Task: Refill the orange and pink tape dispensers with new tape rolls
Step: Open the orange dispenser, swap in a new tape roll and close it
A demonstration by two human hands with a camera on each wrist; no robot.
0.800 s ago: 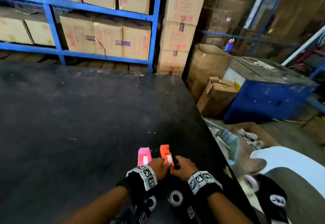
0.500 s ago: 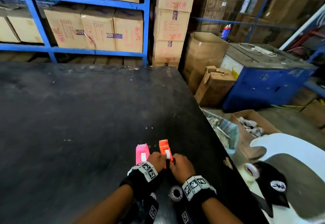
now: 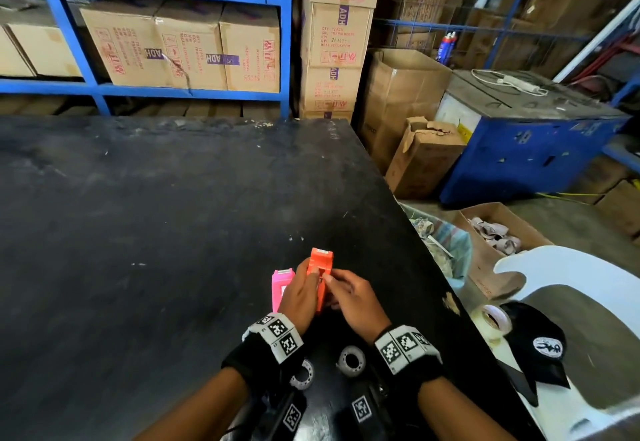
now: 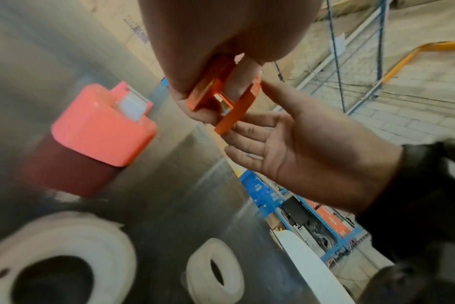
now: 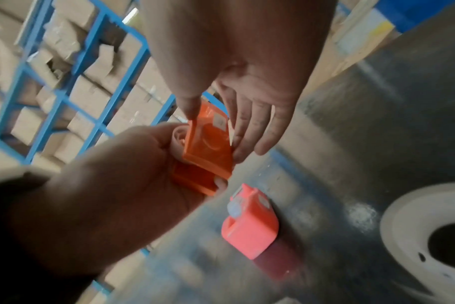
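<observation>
At lower centre of the head view, above the black surface [image 3: 173, 232]: orange plastic tape dispenser [image 3: 320, 269], gripped in my left hand [image 3: 299, 296]; my right hand [image 3: 353, 298] fingers pinch its side. Pink plastic tape dispenser [image 3: 281, 284] stands just left.

Head view is pretty sharp, daylight coming in from the right, and the black surface [image 3: 173, 232] has a dull sheen. Shelf posts [image 3: 285, 35] bow near the edges from the wide lens. Both wrist views are soft and smeary, with the tape rolls [image 4: 62, 257] up close totally out of focus.
</observation>
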